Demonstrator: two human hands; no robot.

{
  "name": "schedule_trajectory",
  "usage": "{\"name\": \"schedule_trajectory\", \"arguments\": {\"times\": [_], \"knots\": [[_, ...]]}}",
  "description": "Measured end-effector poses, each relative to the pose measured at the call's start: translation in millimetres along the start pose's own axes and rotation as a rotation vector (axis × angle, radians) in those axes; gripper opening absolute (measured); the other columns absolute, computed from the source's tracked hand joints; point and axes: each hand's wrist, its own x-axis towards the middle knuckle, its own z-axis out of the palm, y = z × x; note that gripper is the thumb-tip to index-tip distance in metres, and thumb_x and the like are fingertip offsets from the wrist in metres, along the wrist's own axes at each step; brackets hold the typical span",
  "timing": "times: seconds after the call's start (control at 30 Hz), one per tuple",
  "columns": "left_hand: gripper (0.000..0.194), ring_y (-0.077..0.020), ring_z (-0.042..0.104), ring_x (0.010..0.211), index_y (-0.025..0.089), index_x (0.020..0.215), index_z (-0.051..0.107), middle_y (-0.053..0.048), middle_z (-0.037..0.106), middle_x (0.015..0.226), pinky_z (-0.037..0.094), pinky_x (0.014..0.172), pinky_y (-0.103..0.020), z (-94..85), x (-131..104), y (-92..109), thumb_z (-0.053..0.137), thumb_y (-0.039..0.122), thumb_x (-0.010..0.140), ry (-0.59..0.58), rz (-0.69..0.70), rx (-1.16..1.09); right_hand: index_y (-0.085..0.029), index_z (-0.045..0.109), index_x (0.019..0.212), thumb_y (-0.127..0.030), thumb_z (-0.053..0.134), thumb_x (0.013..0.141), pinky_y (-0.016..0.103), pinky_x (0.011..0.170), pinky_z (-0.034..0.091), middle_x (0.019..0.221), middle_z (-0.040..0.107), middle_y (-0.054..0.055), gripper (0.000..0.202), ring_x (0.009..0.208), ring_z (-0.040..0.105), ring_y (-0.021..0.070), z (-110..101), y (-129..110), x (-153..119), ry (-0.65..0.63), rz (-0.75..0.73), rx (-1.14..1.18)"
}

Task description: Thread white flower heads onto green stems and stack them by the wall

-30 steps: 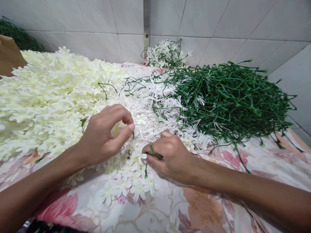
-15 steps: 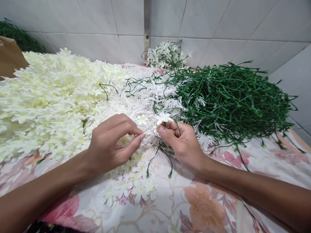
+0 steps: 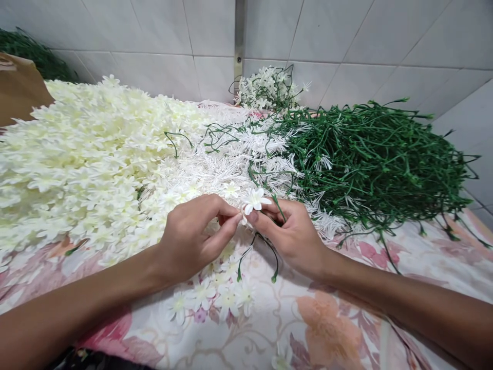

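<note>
My right hand (image 3: 290, 231) is closed on a green artificial flower stem (image 3: 280, 205), and a white artificial flower (image 3: 254, 200) stands at its fingertips. Thumb and forefinger of my left hand (image 3: 202, 234) are pinched together against the right fingertips, just below that blossom. What the left fingers hold is too small and covered to make out. Behind both hands lies a heap of thin white stamen pieces (image 3: 215, 164). Two dark green stem ends (image 3: 274, 277) hang down beneath my right hand. Several loose white flowers (image 3: 227, 298) rest on the floral cloth in front.
A wide pile of cream-white flower heads (image 3: 92, 154) covers the left. Tangled green stems (image 3: 385, 159) are heaped on the right. Finished-looking white flowers (image 3: 265, 87) stand by the tiled wall (image 3: 154, 25). Brown cardboard (image 3: 23, 87) is at far left, on floral cloth (image 3: 269, 329).
My left hand has moved right, from a small gap away up to the right fingertips. The right hand stays nearly in place with the flower and stem. The view has shifted slightly.
</note>
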Motion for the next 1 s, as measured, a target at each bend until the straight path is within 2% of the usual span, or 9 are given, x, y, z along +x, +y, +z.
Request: {"name": "schedule_trajectory", "arguments": {"times": [0.13,0.3,0.47,0.67,0.83,0.93,1.0], "knots": [[0.010,-0.0111,0.064,0.061,0.018,0.079,0.058,0.000,0.068,0.068,0.048,0.058,-0.022,0.4,1.3,-1.2,0.058,0.011,0.086,-0.070,-0.011,-0.040,-0.019,0.046,0.065,-0.043,0.067,0.083,0.021,0.046,0.028,0.059,0.034,-0.008,0.037,0.052,0.029,0.0074,-0.2,-1.0,0.5,0.005,-0.028,0.039],[0.007,-0.0104,0.064,0.062,0.019,0.083,0.058,0.002,0.069,0.072,0.049,0.058,-0.020,-0.4,3.2,-2.6,0.059,0.013,0.087,-0.135,-0.066,-0.099,-0.019,0.048,0.070,-0.044,0.065,0.085,0.021,0.049,0.033,0.062,0.041,-0.006,0.034,0.054,0.036,0.0078,-0.4,-0.4,-0.6,0.000,-0.002,0.074],[0.008,-0.0093,0.062,0.057,0.019,0.082,0.060,0.002,0.070,0.070,0.048,0.055,-0.018,-1.2,2.7,-2.5,0.061,0.013,0.086,-0.095,-0.104,-0.117,-0.018,0.051,0.068,-0.041,0.061,0.089,0.022,0.048,0.029,0.060,0.040,-0.006,0.032,0.053,0.034,0.0076,-2.0,0.5,-1.0,-0.032,-0.017,0.043],[0.009,-0.0082,0.062,0.057,0.018,0.079,0.061,0.002,0.070,0.069,0.049,0.057,-0.017,0.5,-1.3,-4.5,0.062,0.011,0.084,-0.048,-0.117,-0.121,-0.017,0.051,0.065,-0.036,0.067,0.085,0.023,0.047,0.024,0.059,0.036,-0.007,0.031,0.053,0.031,0.0077,-1.6,2.1,-2.0,-0.016,0.011,-0.010],[0.009,-0.0089,0.065,0.065,0.016,0.085,0.063,0.000,0.072,0.075,0.050,0.062,-0.017,-0.7,-1.3,-5.1,0.059,0.009,0.086,-0.112,-0.116,-0.191,-0.018,0.047,0.064,-0.035,0.068,0.084,0.023,0.048,0.027,0.059,0.038,-0.007,0.034,0.054,0.032,0.0079,0.3,3.5,-2.6,0.036,0.020,0.022],[0.006,-0.0127,0.068,0.076,0.015,0.092,0.063,-0.004,0.072,0.085,0.052,0.069,-0.020,-1.7,0.5,-3.5,0.062,0.017,0.087,-0.173,-0.083,-0.233,-0.018,0.049,0.066,-0.032,0.066,0.086,0.022,0.048,0.027,0.060,0.040,-0.007,0.029,0.054,0.032,0.0076,0.6,5.5,-2.3,0.066,-0.006,0.011],[0.013,-0.0156,0.067,0.080,0.014,0.093,0.061,-0.006,0.071,0.087,0.052,0.072,-0.024,-1.6,0.6,-2.3,0.067,0.022,0.084,-0.164,-0.059,-0.202,-0.018,0.047,0.064,-0.028,0.065,0.086,0.022,0.047,0.026,0.058,0.037,-0.008,0.030,0.053,0.030,0.0072,0.6,7.3,-2.0,0.094,-0.021,-0.024]]}}
